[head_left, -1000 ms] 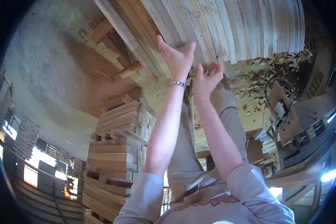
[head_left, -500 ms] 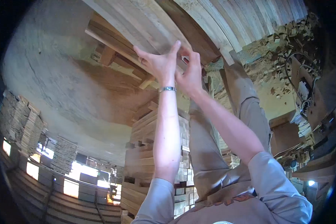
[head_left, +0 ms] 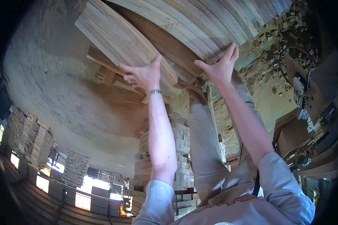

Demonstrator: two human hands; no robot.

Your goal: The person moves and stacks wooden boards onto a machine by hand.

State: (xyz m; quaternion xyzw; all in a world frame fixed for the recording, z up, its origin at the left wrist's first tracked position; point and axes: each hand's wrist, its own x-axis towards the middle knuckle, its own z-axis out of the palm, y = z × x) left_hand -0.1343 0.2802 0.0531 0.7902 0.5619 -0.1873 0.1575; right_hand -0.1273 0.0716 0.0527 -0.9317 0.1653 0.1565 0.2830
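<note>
My left hand (head_left: 143,77), with a watch at the wrist, is on the near end of a group of pale wooden planks (head_left: 118,39). Its thumb lies over the top and its fingers are at the left edge. My right hand (head_left: 221,69) reaches to the near ends of another row of planks (head_left: 191,32). Thumb and fingers there are spread wide across several plank ends, touching or very close to them. A darker brown board (head_left: 150,35) lies between the two groups.
Below the planks are wooden supports (head_left: 109,77). A stack of cut timber (head_left: 182,137) stands beside my legs. Offcuts (head_left: 278,41) litter the ground at right, near cables (head_left: 308,75). Further stacks (head_left: 75,168) stand far left.
My hands, close together before, have moved apart. The left hand and its planks have shifted left, away from the other row. My right hand has moved right to other plank ends, its fingers spreading.
</note>
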